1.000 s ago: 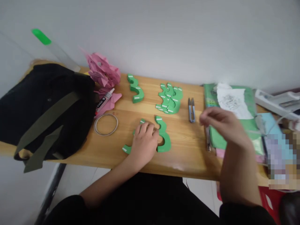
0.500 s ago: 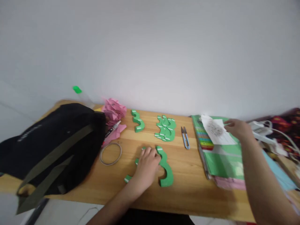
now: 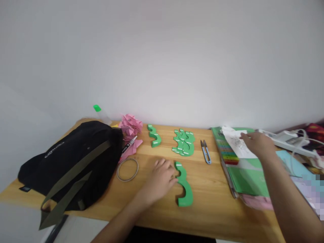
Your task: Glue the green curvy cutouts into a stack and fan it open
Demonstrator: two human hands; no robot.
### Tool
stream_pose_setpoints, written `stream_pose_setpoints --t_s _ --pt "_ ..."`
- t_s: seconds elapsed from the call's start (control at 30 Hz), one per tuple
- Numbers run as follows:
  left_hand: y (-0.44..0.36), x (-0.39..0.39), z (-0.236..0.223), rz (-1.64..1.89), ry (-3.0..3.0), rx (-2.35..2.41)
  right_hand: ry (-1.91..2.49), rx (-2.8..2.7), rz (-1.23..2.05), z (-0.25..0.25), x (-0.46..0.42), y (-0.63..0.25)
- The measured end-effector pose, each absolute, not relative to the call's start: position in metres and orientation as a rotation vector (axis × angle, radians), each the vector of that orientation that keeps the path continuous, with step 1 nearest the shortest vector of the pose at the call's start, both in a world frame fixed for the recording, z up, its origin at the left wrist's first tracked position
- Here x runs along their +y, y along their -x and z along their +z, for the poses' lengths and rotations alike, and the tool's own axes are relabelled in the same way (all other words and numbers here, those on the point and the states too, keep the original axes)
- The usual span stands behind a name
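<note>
My left hand point(image 3: 160, 179) rests palm down near the front middle of the wooden table, fingers loosely bent and thumb apart. The thumb is at the inner edge of a wavy green piece point(image 3: 187, 192) with a white strip on its top end; whether they touch is unclear. My right hand point(image 3: 255, 142) is over a white sheet of paper point(image 3: 249, 153) bearing small specks, its thumb and forefinger brought together; anything between them is too small to make out. The paper lies on a green packet point(image 3: 250, 179). Farther back are another wavy green piece point(image 3: 157, 139) and a cluster of green pieces point(image 3: 186, 145) with white strips.
Blue thread snips point(image 3: 206, 153) lie right of the cluster. At left are a black bag point(image 3: 83, 162) with an olive strap, a ring of tape point(image 3: 128, 169), a black-and-white tube point(image 3: 129, 145) and crumpled pink paper point(image 3: 130, 125). A power strip point(image 3: 280, 139) with cables is at right.
The second green piece, which showed under and left of my left hand, no longer shows. My right hand has moved left over the paper. The view has shifted slightly.
</note>
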State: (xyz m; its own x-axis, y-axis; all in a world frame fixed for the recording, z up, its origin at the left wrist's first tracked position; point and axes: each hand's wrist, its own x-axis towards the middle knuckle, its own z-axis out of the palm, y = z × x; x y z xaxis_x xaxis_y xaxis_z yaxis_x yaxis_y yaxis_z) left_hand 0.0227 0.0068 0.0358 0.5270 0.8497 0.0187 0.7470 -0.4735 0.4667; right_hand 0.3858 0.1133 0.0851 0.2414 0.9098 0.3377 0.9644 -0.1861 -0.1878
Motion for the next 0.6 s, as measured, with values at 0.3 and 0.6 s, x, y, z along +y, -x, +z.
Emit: stream_pose_setpoints --t_s 0.3,0.6 --pt "-0.004 0.045 0.019 0.487 -2.663 0.930 1.179 -2.496 0.592 0.025 0.037 -0.237" --pt "-0.003 0.037 0.004 0.474 -2.683 0.854 1.209 -2.428 0.479 -0.013 0.035 -0.224"
